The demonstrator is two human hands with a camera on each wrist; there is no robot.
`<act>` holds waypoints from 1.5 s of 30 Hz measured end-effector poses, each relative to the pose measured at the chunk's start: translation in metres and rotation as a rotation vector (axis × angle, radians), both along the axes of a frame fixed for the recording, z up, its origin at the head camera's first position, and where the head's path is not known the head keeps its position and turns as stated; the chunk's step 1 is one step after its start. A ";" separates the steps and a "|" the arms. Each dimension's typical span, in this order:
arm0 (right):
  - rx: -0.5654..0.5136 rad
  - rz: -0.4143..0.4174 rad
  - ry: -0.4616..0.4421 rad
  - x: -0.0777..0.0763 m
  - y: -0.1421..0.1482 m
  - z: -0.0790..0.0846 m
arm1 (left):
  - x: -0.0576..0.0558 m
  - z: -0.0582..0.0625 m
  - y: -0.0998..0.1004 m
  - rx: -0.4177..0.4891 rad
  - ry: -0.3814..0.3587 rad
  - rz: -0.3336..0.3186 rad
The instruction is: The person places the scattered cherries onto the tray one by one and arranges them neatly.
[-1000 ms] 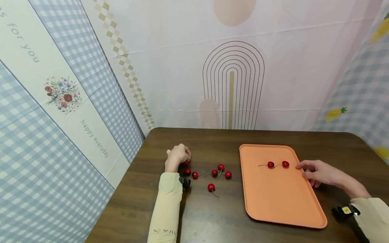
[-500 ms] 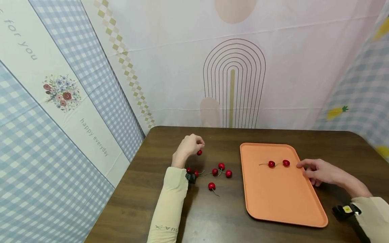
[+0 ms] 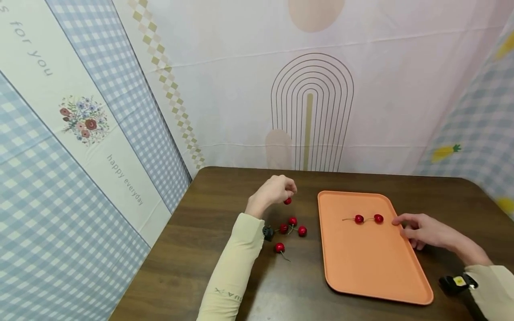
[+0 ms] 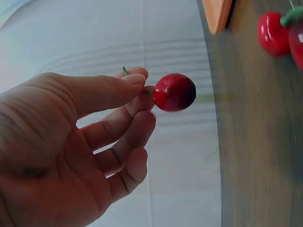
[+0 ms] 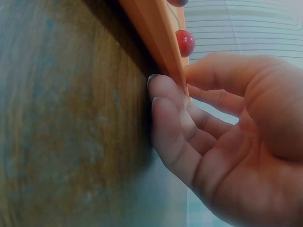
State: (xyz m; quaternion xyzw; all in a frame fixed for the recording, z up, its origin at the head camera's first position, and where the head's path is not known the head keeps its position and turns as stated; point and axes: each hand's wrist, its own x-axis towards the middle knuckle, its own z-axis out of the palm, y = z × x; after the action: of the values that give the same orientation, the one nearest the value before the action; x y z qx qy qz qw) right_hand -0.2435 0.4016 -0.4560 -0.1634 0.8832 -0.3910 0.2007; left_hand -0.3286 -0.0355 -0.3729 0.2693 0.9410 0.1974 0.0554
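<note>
Rightward the left hand (image 3: 274, 190) has come, nearer the orange tray (image 3: 373, 267), pinching a glossy red cherry (image 4: 174, 92) by its stem (image 4: 124, 70) above the table (image 3: 180, 267)! Right hand (image 3: 429, 230) grips the tray's edge. That fruit looks light, likely slippery; the thin stem seems the surest hold.

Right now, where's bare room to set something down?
Free: the near half of the tray, clear of its two cherries; table between left sleeve and tray, nearer than the lone cherry. Crowded: around the cherry trio; where the right hand grips the tray.
</note>
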 end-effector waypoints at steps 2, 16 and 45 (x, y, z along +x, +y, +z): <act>-0.006 0.007 0.004 0.001 0.000 -0.001 | 0.000 0.000 0.010 -0.023 -0.001 -0.029; -0.031 0.029 0.011 0.003 0.001 -0.006 | 0.008 -0.012 0.076 -0.189 0.068 -0.163; -0.033 0.030 0.011 0.000 0.003 -0.001 | 0.034 -0.048 0.137 -0.395 0.160 -0.307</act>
State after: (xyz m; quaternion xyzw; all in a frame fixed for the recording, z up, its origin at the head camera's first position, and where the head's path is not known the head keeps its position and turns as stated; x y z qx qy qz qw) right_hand -0.2440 0.4042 -0.4567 -0.1822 0.8752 -0.4015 0.1991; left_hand -0.2944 0.1011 -0.4208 0.4074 0.9109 -0.0227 0.0617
